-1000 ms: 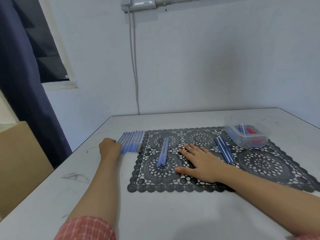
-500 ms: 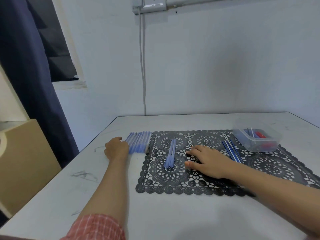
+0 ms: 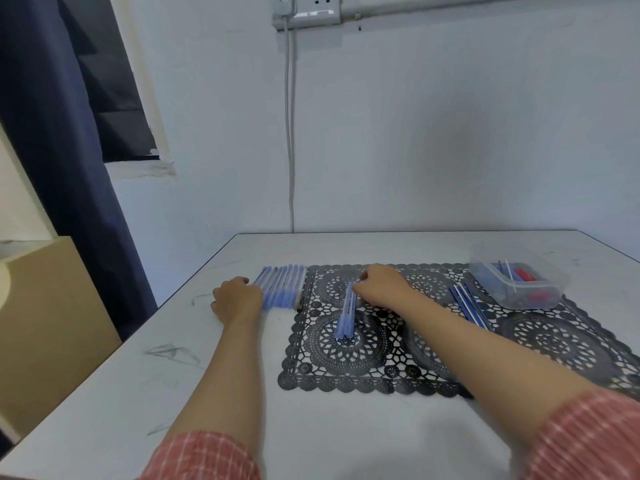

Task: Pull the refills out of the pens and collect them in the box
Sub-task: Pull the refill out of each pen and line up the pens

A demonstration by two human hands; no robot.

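- Nearest: two forearms in red checked sleeves [image 3: 204,459] are stretched forward over the pale surface [image 3: 138,393]. A black lace mat [image 3: 346,375] is spread on it, right of centre.
- Middle: a bundle of pens [image 3: 346,317], pale blue, is laid on the mat, pointing away. Its far end is covered by the right hand [image 3: 381,287], with the fingers curled close round that end in what is read as a pinch.
- The left hand [image 3: 237,299] is set on the bare surface just left of the mat, against a row of pens [image 3: 282,285] laid side by side. Its fingers are curled under. Whether a pen is held cannot be told.
- Further right: loose refills [image 3: 471,304], dark blue and white, are laid on the mat just beside the box [image 3: 554,289]. The box, of clear plastic, is placed at the mat's far right corner. A few thin refills and some red pieces are seen inside.
- Far: a white wall, with a cable [image 3: 291,133] hung from a socket and a dark curtain [image 3: 52,133] at the left.
- Progress, as judged: early to middling. A few refills are boxed and several more are pulled but not collected. The row is taken as pens not yet emptied. Whether the bundle is made up of emptied barrels cannot be told.
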